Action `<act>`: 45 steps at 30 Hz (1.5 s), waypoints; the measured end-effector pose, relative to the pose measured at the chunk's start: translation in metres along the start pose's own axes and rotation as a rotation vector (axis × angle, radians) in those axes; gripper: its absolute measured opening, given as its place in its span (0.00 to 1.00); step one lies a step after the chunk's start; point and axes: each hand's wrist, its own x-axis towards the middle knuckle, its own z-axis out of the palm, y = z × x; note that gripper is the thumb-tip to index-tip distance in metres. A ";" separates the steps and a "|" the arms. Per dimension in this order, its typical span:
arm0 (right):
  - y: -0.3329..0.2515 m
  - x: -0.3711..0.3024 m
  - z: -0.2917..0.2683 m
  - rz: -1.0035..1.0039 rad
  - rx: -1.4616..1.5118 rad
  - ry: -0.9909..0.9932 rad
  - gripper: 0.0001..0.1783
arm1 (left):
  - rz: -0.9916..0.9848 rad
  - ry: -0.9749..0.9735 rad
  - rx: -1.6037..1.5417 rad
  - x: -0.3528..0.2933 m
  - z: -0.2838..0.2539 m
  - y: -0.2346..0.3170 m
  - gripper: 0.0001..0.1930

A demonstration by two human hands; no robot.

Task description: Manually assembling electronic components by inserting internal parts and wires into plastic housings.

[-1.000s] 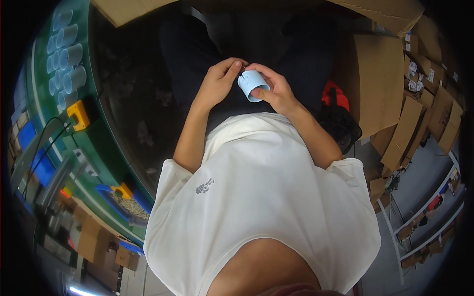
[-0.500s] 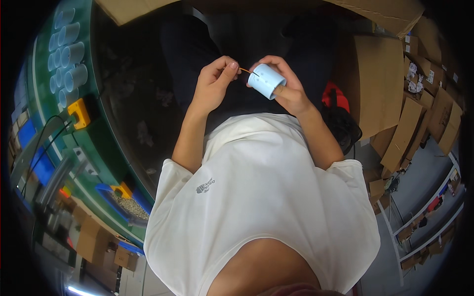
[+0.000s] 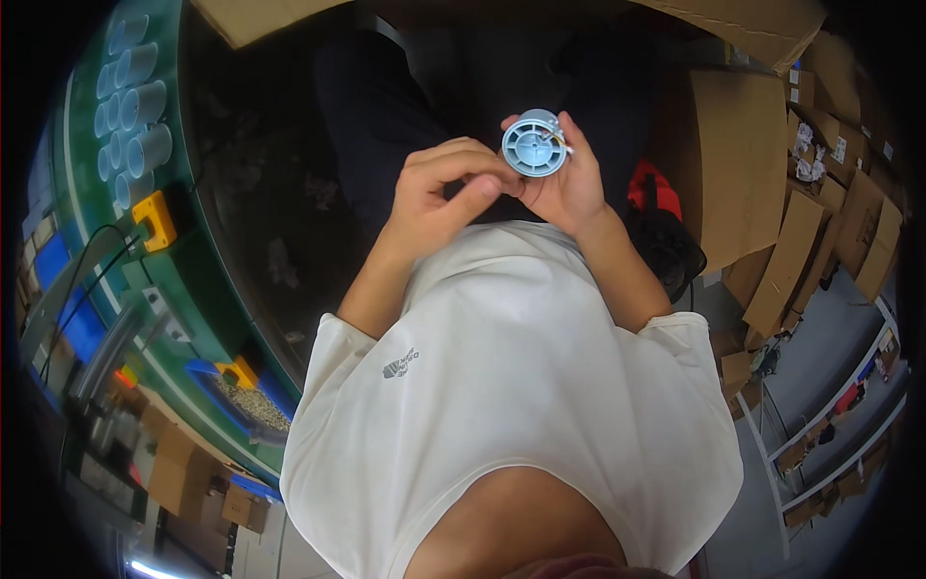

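My right hand (image 3: 569, 193) is closed around a light blue plastic cylindrical housing (image 3: 536, 120). The round end of the housing, with spokes running out from a small hub, faces up toward me. A bit of thin wire (image 3: 558, 141) shows at the right side of that rim. Just left of it is my left hand (image 3: 436, 191), thumb apart from the bent fingers, and nothing visible is held in it. Its fingertips reach close under the housing, beside my right hand; whether they touch is hard to tell.
Several similar light blue cylinders (image 3: 145, 104) stand on the green workbench (image 3: 172, 58) at left. A yellow switch box (image 3: 154, 222) sits on its edge, with a blue bin (image 3: 253, 410) of small parts nearer. Cardboard boxes (image 3: 738, 159) are stacked at right.
The housing has turned from lying sideways to showing its spoked end. My left hand has let go of the orange wire it pinched and moved right, toward my right hand.
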 end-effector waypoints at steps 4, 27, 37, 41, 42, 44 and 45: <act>0.001 0.002 -0.008 0.036 0.133 -0.140 0.38 | -0.001 0.083 -0.003 0.000 -0.007 -0.002 0.09; 0.005 0.003 -0.004 -0.665 -0.954 0.158 0.25 | -0.447 0.004 0.197 0.004 -0.004 0.001 0.14; -0.002 0.007 -0.017 -0.839 -1.444 0.228 0.31 | -0.274 -0.106 0.455 0.009 -0.004 -0.006 0.15; -0.001 0.015 -0.006 -0.833 -1.407 0.269 0.31 | -0.213 -0.147 0.561 0.009 -0.009 -0.002 0.16; 0.002 0.016 -0.004 -0.832 -1.378 0.258 0.31 | -0.189 -0.150 0.533 0.007 -0.011 0.002 0.16; 0.006 0.030 0.002 -0.831 -1.319 0.185 0.32 | -0.150 -0.099 0.544 0.000 -0.018 0.008 0.16; 0.013 0.029 0.008 -0.765 -1.187 0.177 0.31 | -0.089 -0.092 0.499 -0.010 -0.016 0.003 0.14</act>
